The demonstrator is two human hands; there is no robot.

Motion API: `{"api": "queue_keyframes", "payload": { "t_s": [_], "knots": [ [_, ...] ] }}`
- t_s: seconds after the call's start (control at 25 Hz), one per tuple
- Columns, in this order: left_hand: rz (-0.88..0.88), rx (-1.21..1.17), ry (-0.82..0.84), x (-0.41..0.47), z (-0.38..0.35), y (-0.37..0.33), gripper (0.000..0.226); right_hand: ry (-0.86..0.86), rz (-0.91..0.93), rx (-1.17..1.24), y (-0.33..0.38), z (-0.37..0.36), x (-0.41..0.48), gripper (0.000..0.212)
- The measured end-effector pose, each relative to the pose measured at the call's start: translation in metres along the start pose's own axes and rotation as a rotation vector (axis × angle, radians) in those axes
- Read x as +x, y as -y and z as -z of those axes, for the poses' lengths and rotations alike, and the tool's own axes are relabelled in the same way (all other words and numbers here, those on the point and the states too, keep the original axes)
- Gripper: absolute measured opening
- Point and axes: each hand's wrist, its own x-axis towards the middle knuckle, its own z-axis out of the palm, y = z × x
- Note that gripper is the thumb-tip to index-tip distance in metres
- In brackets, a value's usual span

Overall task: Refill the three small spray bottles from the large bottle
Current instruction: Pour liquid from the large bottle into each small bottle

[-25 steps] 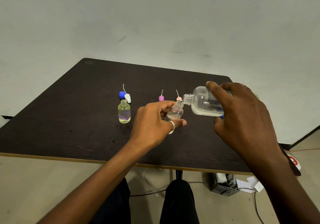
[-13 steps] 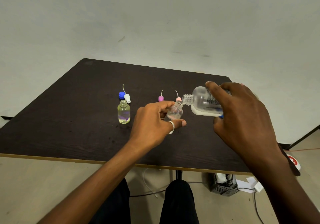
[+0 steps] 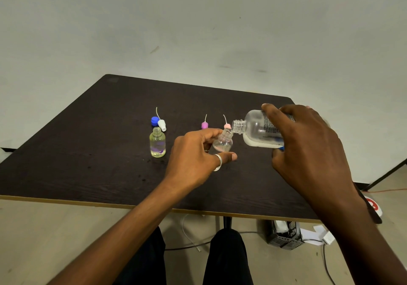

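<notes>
The right hand (image 3: pixel 308 152) gripped the big bottle (image 3: pixel 255 130) round its body, thumb on top. The bottle was tipped nearly flat, its neck at the mouth of a small bottle (image 3: pixel 222 142). The left hand (image 3: pixel 196 152) pinched that small bottle between thumb and fingers and tilted it toward the pour, low over the table (image 3: pixel 88 141); whether it touched the top could not be told. Both bottles looked like clear, thin plastic: light, smooth and likely to give under pressure. A hard squeeze on the big bottle's belly might therefore send a spurt, and a light grip mid-body seemed right. The small bottle's narrow mouth left little margin, so it was best held low on its rounded body, clear of the neck. A filled bottle (image 3: pixel 157 144) stood open to the left, near a white top (image 3: pixel 162 125) and a blue cap (image 3: pixel 154 120). A purple top (image 3: pixel 204 125) and a pink top (image 3: pixel 227 126) stood behind the hands. No third small bottle showed.
</notes>
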Motion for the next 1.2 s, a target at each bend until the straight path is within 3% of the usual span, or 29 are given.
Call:
{"api": "queue_keyframes", "payload": {
  "t_s": [1.2],
  "knots": [
    [-0.003,0.002,-0.009,-0.0009,0.0001,0.0011,0.049,0.006,0.0,0.01,-0.001,-0.0006,-0.001,0.082]
  ]
}}
